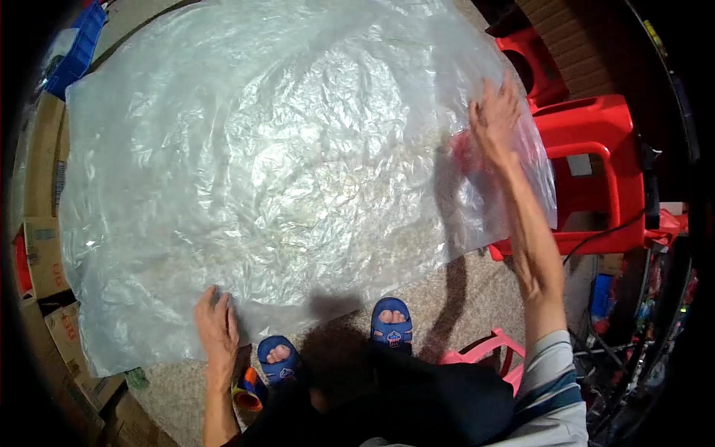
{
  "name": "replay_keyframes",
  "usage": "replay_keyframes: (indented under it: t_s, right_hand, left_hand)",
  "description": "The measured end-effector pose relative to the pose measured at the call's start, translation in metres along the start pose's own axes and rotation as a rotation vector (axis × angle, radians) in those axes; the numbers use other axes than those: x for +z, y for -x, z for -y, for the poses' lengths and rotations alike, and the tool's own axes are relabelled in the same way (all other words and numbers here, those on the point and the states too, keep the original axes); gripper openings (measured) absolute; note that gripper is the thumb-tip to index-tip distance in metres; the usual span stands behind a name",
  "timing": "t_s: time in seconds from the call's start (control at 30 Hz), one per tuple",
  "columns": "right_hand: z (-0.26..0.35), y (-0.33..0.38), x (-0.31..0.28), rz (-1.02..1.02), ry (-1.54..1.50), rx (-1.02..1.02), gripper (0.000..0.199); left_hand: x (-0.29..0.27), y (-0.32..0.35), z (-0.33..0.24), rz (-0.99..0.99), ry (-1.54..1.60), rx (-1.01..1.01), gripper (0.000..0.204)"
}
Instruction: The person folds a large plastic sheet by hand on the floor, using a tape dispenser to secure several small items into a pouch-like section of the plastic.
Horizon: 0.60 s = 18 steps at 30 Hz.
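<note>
Big clear sheet spread on the floor, both my hands flat on it.

I see a large crinkled transparent plastic sheet (275, 171) lying spread over the grey speckled floor (439, 298) — it fills most of the view, its near edge just ahead of my feet. To the right stand red plastic stools (596, 141), the nearer one partly under the sheet's right edge. Flattened brown cardboard boxes (45, 186) line the left side, and a blue plastic crate (78, 48) sits at the upper left. My blue slip-on sandals (391, 324) rest on the floor by the sheet's near edge. My left hand (216, 328) presses open-palmed on the near edge — fingers spread, gripping nothing. My right hand (493, 115), well apart from it, lies open on the sheet's right side above the stool.
</note>
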State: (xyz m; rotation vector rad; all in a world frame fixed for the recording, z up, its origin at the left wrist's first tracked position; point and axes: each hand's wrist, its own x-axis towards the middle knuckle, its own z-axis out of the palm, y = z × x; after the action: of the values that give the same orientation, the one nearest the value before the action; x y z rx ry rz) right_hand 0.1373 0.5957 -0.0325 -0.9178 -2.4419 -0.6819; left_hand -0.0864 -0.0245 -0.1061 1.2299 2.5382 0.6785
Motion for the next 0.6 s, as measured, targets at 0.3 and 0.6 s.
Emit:
replay_keyframes:
  t_s: [0.3,0.6]
  right_hand:
    - [-0.068,-0.034,0.025,0.610,0.037,0.282,0.053]
    - [0.077,0.008,-0.004,0.556,-0.755,0.206,0.059]
  left_hand:
    - [-0.004,0.007,-0.005,-0.060,-0.021,-0.006,0.033]
    - [-0.004,0.007,-0.031,-0.114,0.035,0.024,0.035]
